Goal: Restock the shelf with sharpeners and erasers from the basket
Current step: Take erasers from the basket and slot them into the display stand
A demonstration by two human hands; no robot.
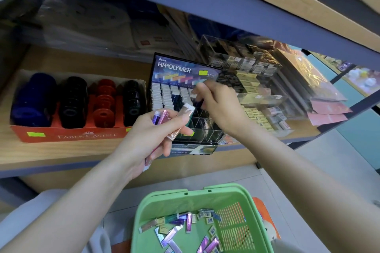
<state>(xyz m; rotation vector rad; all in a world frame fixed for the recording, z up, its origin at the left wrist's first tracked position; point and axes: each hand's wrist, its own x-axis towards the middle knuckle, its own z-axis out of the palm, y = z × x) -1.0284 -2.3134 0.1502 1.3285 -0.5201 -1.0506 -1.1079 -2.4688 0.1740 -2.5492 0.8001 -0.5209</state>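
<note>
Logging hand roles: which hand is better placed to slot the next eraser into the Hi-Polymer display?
Right: the right hand is over the display pinching an eraser; the left hand grips spare erasers.

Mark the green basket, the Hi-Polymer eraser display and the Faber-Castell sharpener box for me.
green basket [164, 195], head view, its far rim.
Hi-Polymer eraser display [174, 70], head view, its printed header card.
Faber-Castell sharpener box [86, 135], head view, its red front panel.

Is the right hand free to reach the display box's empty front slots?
Likely yes: the right hand, pinching an eraser, hovers over the display box, and nothing covers its empty front slots.
</note>
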